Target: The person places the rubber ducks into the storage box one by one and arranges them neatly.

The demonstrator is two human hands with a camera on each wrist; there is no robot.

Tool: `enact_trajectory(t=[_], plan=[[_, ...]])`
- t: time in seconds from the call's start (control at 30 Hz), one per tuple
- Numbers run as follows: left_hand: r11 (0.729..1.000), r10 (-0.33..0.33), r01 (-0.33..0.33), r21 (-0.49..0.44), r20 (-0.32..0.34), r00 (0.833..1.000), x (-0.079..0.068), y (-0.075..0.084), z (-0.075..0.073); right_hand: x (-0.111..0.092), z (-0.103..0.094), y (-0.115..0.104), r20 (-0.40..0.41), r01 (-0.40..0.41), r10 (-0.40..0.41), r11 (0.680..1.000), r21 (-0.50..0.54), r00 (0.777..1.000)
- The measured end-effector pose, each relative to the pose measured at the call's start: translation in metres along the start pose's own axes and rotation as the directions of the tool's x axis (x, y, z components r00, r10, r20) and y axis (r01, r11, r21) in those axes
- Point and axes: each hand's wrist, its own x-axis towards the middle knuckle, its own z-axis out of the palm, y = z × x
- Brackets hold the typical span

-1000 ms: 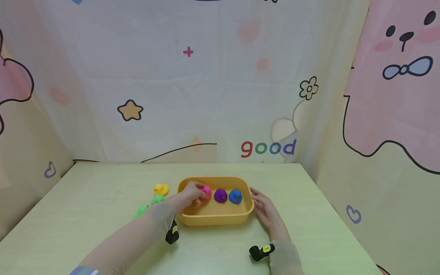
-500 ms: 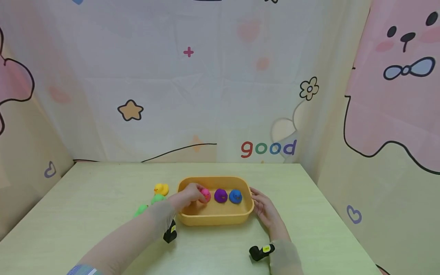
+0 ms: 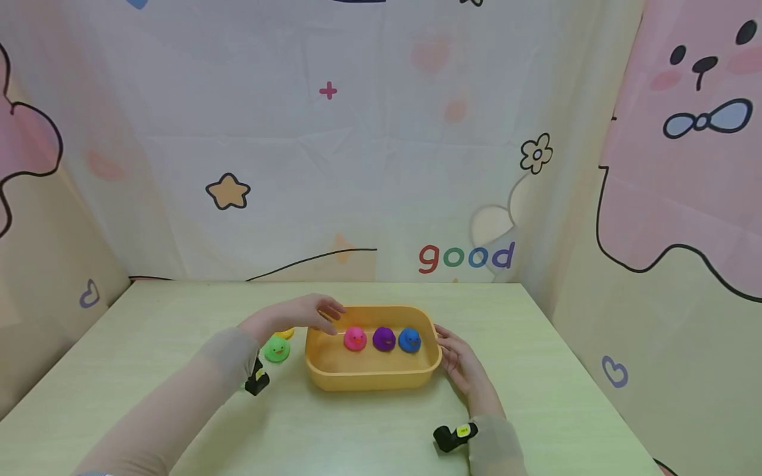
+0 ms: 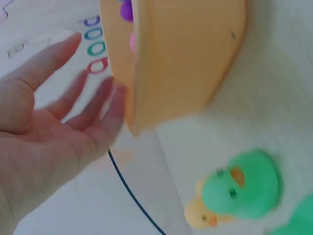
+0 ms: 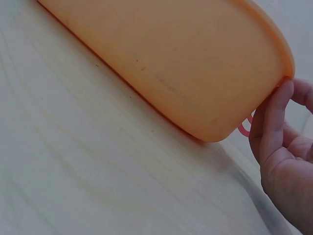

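The tray (image 3: 374,381), midway between the table's left and right edges: smooth, low-sheen plastic, small dark marks on outer wall. Pink duck (image 3: 355,339), purple duck (image 3: 383,339), blue duck (image 3: 409,340): smooth, rubbery-looking. Table (image 3: 357,433): smooth, matt, wood-grained. Beyond its far edge, backdrop (image 3: 286,218): matt, printed, creased cloth.

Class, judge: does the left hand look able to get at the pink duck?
Probably yes: the left hand holds nothing, its fingers are near the pink duck, and the tray is open above.
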Motion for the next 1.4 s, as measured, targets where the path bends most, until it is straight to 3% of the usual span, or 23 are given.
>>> enact_trajectory(t=[0.13, 0.23, 0.4, 0.53, 0.73, 1.03, 1.4], plan=[[0.998, 0.067, -0.067, -0.013, -0.025, 0.997, -0.013, -0.017, -0.022, 0.004, -0.003, 0.004, -0.003, 0.005, -0.005, 1.000, 0.020, 1.000], [0.997, 0.082, -0.082, 0.009, -0.089, 0.993, -0.021, -0.035, -0.035, 0.008, -0.006, 0.009, -0.015, 0.015, -0.015, 1.000, 0.020, 1.000], [0.996, 0.087, -0.085, 0.024, -0.168, 0.982, -0.033, -0.063, -0.050, 0.012, -0.010, 0.014, -0.047, 0.038, -0.039, 0.999, -0.025, 0.998], [0.998, 0.061, -0.063, -0.002, -0.178, 0.982, -0.041, -0.077, -0.058, 0.013, -0.011, 0.013, -0.052, 0.023, -0.023, 1.000, -0.008, 0.998], [1.000, 0.024, -0.027, -0.011, -0.149, 0.988, -0.047, -0.095, -0.062, 0.014, -0.011, 0.011, -0.041, -0.010, 0.011, 1.000, 0.024, 0.999], [0.999, -0.030, 0.031, 0.036, -0.035, 0.999, -0.044, -0.114, -0.060, 0.014, -0.010, 0.015, -0.064, 0.012, -0.011, 1.000, 0.012, 0.998], [0.994, -0.056, 0.059, 0.095, -0.039, 0.998, -0.032, -0.118, -0.052, 0.014, -0.011, 0.015, -0.054, 0.002, -0.001, 1.000, 0.014, 0.999]])
